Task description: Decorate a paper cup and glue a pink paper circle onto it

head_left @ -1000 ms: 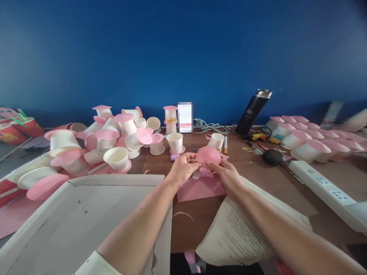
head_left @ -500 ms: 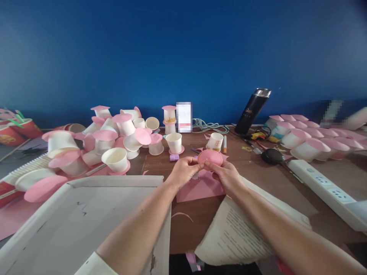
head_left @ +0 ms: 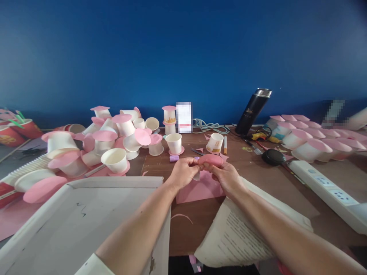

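A pink paper disc (head_left: 211, 159) is pinched between my two hands above the table, tilted so that it shows as a narrow oval. My left hand (head_left: 185, 172) grips its near left edge, thumb inward. My right hand (head_left: 228, 175) holds the near right edge with thumb and fingers closed. Whether anything is attached under the disc is hidden by my fingers. Below them lies a pink paper sheet (head_left: 197, 191). Just beyond stand a paper cup (head_left: 215, 142) with gold print and another white cup (head_left: 173, 143) on a pink disc. A purple cap-like piece (head_left: 174, 158) lies nearby.
Many paper cups with pink discs (head_left: 106, 137) crowd the left; rows of similar cups (head_left: 312, 147) fill the right. A white box lid (head_left: 114, 221), printed paper (head_left: 237, 236), power strip (head_left: 323, 191), black flask (head_left: 252, 110) and scissors (head_left: 197, 151) are also here.
The pink disc has tipped from a rounder, more face-on view to a flatter, edge-on one. Both hands keep their grip and have barely shifted.
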`<state>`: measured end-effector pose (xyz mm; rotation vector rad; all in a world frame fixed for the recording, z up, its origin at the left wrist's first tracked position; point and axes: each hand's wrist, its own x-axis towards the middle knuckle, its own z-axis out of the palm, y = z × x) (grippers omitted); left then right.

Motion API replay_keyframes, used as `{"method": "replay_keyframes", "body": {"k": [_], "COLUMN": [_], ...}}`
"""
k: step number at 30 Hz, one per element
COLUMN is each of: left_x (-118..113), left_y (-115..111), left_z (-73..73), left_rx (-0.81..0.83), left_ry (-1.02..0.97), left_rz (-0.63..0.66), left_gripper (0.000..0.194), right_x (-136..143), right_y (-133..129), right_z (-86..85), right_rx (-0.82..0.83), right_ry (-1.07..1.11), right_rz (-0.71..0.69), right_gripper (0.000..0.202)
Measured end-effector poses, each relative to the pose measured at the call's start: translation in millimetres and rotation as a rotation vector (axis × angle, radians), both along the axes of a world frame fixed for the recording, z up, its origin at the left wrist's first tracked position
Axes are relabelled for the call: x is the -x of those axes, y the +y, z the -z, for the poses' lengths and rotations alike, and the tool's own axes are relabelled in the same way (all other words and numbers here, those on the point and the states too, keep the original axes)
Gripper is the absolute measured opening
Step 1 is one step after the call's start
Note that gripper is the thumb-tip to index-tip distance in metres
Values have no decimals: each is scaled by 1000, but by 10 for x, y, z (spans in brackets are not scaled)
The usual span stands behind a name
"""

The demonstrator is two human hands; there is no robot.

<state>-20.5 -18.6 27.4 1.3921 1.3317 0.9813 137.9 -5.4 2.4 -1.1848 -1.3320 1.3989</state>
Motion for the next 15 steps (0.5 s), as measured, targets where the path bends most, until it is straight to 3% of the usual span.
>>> {"method": "replay_keyframes", "body": {"k": [6, 15], "left_x": [-6, 41], "left_y": [1, 54], "left_z": [21, 118], "left_rx": [-13, 65], "left_ry": [2, -101], "left_rz": [-4, -5], "left_gripper": [29, 33], "right_x": [-35, -5], "right_y": [9, -11], "right_z": [22, -18], "right_rx": [-24, -45], "right_ry": [-66, 39], "right_rz": [-4, 115], "right_gripper": [35, 36]}}
